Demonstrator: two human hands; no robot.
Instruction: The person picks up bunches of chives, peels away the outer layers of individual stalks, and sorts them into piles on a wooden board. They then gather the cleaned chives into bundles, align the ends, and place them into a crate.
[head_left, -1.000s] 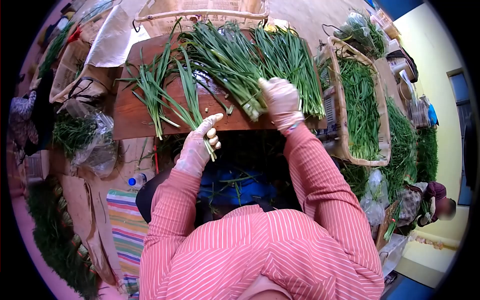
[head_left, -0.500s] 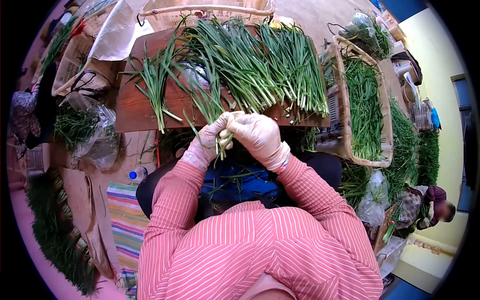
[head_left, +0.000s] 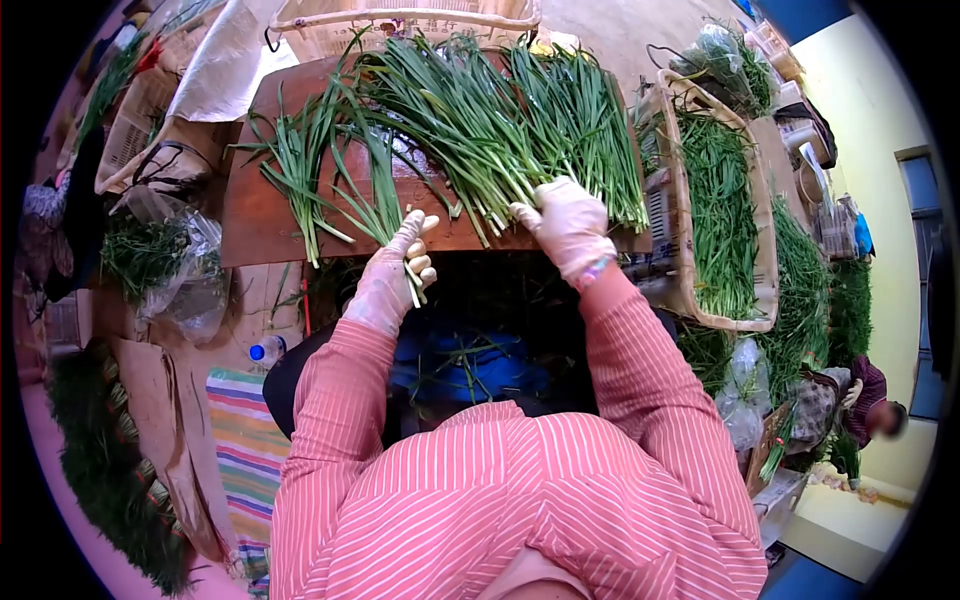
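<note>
- Head view shows a brown wooden board (head_left: 270, 225) in front of a person in a striped pink shirt.
- A big pile of green stalks (head_left: 480, 110) lies across the middle and right side of the board.
- A basket (head_left: 768, 300) full of greens stands just beside the board's right edge.
- A small bunch of stalks (head_left: 380, 195) fans out over the left half of the board.
- The right hand (head_left: 570, 225), in a glove, sits on the pile's cut ends at the board's near edge. Its fingers bend down over them, but I cannot tell if they squeeze.
- The left hand (head_left: 385, 285), in a glove, is at the board's near edge. Its fingers are curled tight around the small bunch.
- A water bottle (head_left: 262, 350) lies on the floor below the board's left corner.
</note>
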